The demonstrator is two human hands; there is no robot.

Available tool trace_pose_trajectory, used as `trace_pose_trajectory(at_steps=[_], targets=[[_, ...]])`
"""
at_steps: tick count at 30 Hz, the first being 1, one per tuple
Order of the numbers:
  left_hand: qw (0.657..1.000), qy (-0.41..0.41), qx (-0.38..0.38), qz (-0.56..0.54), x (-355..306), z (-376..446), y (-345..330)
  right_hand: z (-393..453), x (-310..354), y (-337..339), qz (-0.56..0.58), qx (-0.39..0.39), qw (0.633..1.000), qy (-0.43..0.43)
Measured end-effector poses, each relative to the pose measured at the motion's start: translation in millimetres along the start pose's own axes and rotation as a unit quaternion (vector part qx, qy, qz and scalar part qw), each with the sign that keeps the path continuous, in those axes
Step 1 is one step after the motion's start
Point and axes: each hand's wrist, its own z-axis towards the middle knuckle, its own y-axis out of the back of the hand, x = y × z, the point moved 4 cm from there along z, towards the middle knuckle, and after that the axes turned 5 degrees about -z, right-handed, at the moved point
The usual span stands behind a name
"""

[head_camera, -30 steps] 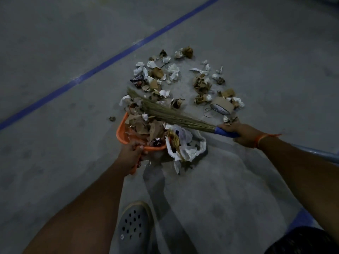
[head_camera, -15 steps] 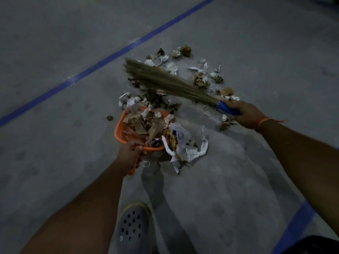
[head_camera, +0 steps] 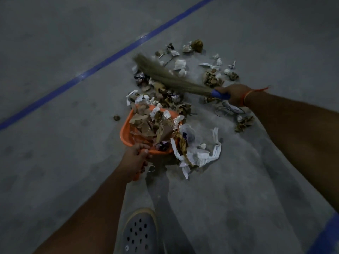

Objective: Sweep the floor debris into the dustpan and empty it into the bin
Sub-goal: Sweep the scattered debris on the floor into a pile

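Note:
An orange dustpan (head_camera: 126, 133) rests on the grey floor, heaped with brown paper and white scraps. My left hand (head_camera: 133, 159) grips its handle at the near end. My right hand (head_camera: 233, 95) is closed on the blue grip of a grass broom (head_camera: 165, 74), whose bristles reach up and left over the debris beyond the pan. Loose debris (head_camera: 212, 77) of crumpled paper and wrappers is scattered past the broom. A bunch of white plastic and paper (head_camera: 200, 153) lies right of the pan on the floor.
A blue line (head_camera: 91, 70) crosses the concrete floor diagonally at the left. A small brown scrap (head_camera: 116, 117) lies alone left of the pan. My grey perforated shoe (head_camera: 140, 233) is at the bottom. A blue patch (head_camera: 328, 235) marks the lower right corner.
The broom lifted off the dustpan and swung away to the far side of the debris pile, then came back down a little toward the pan. The dustpan and left hand stayed put.

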Motion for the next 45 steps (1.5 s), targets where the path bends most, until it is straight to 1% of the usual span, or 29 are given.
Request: trace_pose_trajectory(at_steps=[2, 5, 6, 9, 16, 20, 25, 29, 34, 39, 41, 45], targets=[[1.0, -0.003, 0.004, -0.007, -0.5, -0.6, 0.0, -17.8, -6.5, -18.0, 0.006, 0.014, 1.0, 0.011], [1.0, -0.008, -0.004, -0.023, -3.1, -5.0, -1.7, -47.1, -19.8, -49.3, 0.037, 0.064, 0.997, 0.009], [0.999, -0.01, -0.008, -0.029, -3.9, -6.8, -2.8, -57.4, -21.0, -58.9, 0.04, 0.068, 0.997, 0.019], [0.998, -0.018, -0.015, -0.052, -3.5, -10.6, -5.3, -88.6, -19.1, -78.7, 0.06, 0.035, 0.996, 0.05], [0.997, -0.036, -0.038, -0.063, -25.6, -21.6, -13.3, -153.5, -15.2, -104.8, 0.069, 0.01, 0.995, 0.075], [0.997, -0.042, -0.029, -0.052, -37.6, -30.8, -14.5, -175.5, -16.9, -102.9, 0.061, -0.002, 0.995, 0.073], [0.996, -0.075, -0.017, -0.04, -62.9, -34.8, -16.3, -181.9, -24.7, -86.3, 0.066, -0.038, 0.995, 0.063], [0.995, -0.1, -0.013, -0.017, -93.2, -32.2, -15.3, -191.5, -28.9, -60.1, 0.076, -0.063, 0.994, 0.04], [0.995, -0.104, 0.008, 0.001, -168.4, -70.7, -10.5, -245.4, -16.2, 12.0, 0.108, -0.064, 0.992, 0.006], [0.995, -0.093, 0.043, 0.022, -273.6, -144.1, 1.4, -324.5, -20.4, 99.8, 0.138, -0.047, 0.989, -0.018], [0.994, -0.091, 0.051, 0.035, -318.8, -181.2, -1.4, -364.3, -25.1, 141.8, 0.144, -0.04, 0.988, -0.025], [0.994, -0.078, 0.065, 0.05, -384.8, -241.0, -15.8, -436.0, -36.0, 210.9, 0.157, -0.036, 0.986, -0.042]])
